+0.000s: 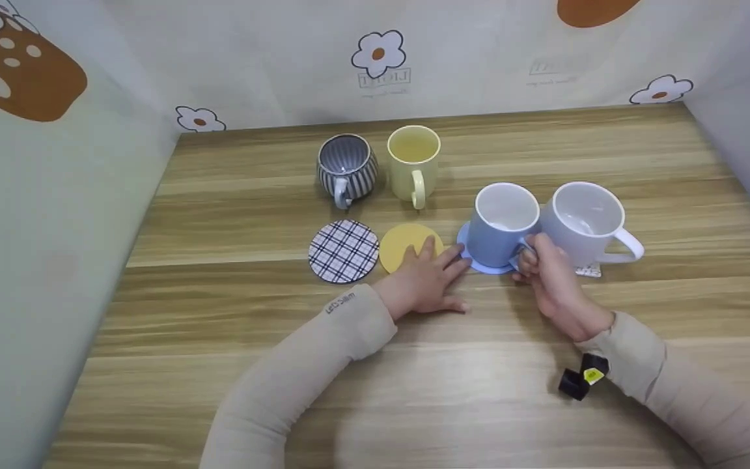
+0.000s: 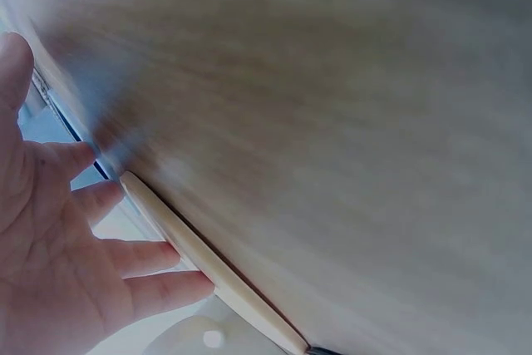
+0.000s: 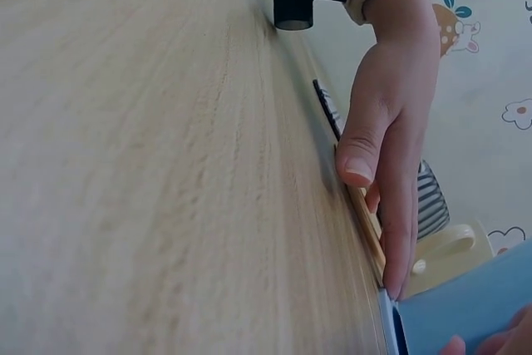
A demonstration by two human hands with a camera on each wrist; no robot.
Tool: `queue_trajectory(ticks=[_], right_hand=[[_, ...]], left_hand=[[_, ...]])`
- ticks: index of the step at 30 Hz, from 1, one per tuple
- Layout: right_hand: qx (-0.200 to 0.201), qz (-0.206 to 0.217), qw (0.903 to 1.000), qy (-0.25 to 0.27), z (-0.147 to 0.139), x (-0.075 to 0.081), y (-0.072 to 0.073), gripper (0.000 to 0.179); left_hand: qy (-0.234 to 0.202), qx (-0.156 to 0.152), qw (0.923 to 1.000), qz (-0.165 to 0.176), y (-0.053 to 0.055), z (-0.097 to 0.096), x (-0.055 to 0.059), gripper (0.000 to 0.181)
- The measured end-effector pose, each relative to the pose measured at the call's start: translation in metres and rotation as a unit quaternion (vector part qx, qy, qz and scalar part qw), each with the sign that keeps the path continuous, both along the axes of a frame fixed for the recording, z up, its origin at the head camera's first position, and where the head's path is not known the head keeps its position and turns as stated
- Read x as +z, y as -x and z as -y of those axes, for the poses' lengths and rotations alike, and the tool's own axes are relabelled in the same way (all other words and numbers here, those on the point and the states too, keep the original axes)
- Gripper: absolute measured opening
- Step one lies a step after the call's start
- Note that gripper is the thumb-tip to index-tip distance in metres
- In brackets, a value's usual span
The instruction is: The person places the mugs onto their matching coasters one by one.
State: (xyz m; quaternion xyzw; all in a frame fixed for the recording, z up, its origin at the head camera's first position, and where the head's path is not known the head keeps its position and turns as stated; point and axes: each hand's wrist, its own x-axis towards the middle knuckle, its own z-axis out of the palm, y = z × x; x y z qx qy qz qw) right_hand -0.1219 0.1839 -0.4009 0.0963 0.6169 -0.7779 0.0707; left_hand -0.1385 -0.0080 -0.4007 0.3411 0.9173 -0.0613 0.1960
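My right hand [image 1: 556, 283] grips the handle of a blue mug [image 1: 495, 244], which sits upright over a round blue coaster [image 1: 463, 238]. With fingers spread, my left hand [image 1: 428, 280] reaches over the yellow coaster [image 1: 407, 236]; its index fingertip is right at the blue coaster's edge. In the left wrist view the left hand [image 2: 58, 247] shows straight fingers along the rim of the yellow coaster [image 2: 208, 255]. The right wrist view has the blue mug [image 3: 465, 297] close beside the left hand's fingertips.
A white mug [image 1: 580, 238] stands just right of the blue one, over a patterned coaster [image 1: 590, 270]. Behind are a striped mug [image 1: 355, 181] and a yellow mug [image 1: 403, 176]. A plaid coaster [image 1: 344, 252] lies left of the yellow one. Patterned walls border the wooden table [image 1: 232, 228].
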Motion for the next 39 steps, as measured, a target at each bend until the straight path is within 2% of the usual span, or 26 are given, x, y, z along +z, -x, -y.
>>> queue_trajectory(ticks=[24,32,39], right_hand=[[-0.001,-0.004,1.0000,0.005,0.000,-0.006,-0.003,0.046],[0.017,-0.002,0.9998,-0.001,-0.003,-0.005,-0.003,0.042],[0.061,0.003,0.9976,-0.034,-0.012,0.000,-0.004,0.036]], left_hand=[[0.000,0.001,1.0000,0.003,0.000,0.001,0.000,0.080],[0.007,-0.002,0.9999,-0.008,0.000,0.000,-0.001,0.079],[0.007,-0.002,1.0000,-0.004,0.001,0.000,0.000,0.079]])
